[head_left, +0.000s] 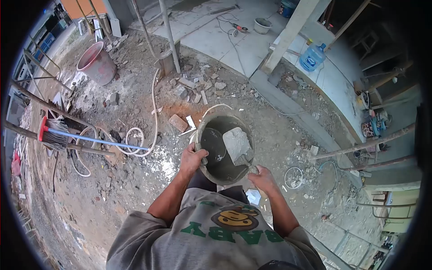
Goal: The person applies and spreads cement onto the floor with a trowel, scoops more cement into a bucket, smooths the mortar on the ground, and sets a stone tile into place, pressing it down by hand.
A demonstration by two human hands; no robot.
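Observation:
A dark round bucket (pixel 225 173) is held in front of my body. My left hand (pixel 193 158) grips its left rim, fingers closed. On the lower right side, my right hand (pixel 262 177) is closed round the rim or a grip there. Inside the bucket lie a pale grey chunk (pixel 236 143), a dark round container (pixel 213 145) at the left and some wet grey matter at the bottom. Just left of the bucket, a reddish brick (pixel 178 123) and a white angled piece (pixel 191 122) rest on the ground.
A broom (pixel 90 136) and a pale hose (pixel 154 105) lie to the left. Upper left stands a large pinkish bucket (pixel 97 64). A concrete ledge (pixel 292 104), a post (pixel 290 38) and a blue water bottle (pixel 312 57) are right. Rubble (pixel 198 87) covers the ground ahead.

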